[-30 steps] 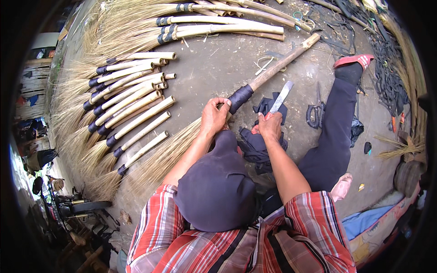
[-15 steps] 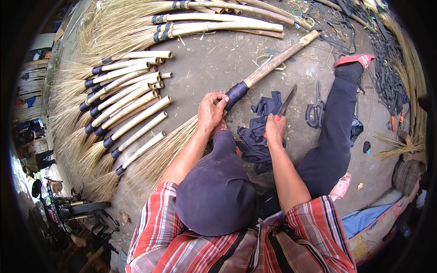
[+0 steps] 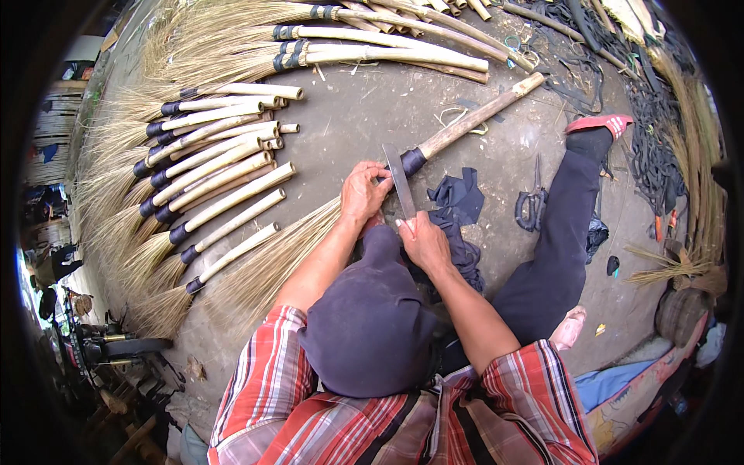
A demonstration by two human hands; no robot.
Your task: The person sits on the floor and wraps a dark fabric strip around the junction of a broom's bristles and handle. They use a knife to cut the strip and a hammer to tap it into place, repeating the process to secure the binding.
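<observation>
A broom [image 3: 496, 113] lies slantwise before me, its wooden handle pointing to the far right and its straw bristles [image 3: 271, 254] fanning to the near left. Black binding [image 3: 414, 161] wraps its neck. With thumb and fingers pinched together, my left hand [image 3: 363, 192] grips the lower end of this binding; the exact bit between the fingertips is partly hidden. My right hand [image 3: 425, 239] is closed around the handle of a knife [image 3: 399, 180]. The knife's blade stands across the binding, close to my left fingertips. Dark cloth scraps [image 3: 459, 203] lie right of the knife.
Short-handled brooms [image 3: 232, 172] are stacked at the left, with long-handled ones [image 3: 380, 54] at the back. Black-handled scissors [image 3: 532, 203] lie beside my outstretched right leg [image 3: 552, 232]. Black strips [image 3: 655, 147] and loose straw [image 3: 697, 155] heap up at the far right.
My right hand has brought the knife leftward from over the cloth scraps to the broom's binding. My left hand keeps its pinch at the broom's neck.
</observation>
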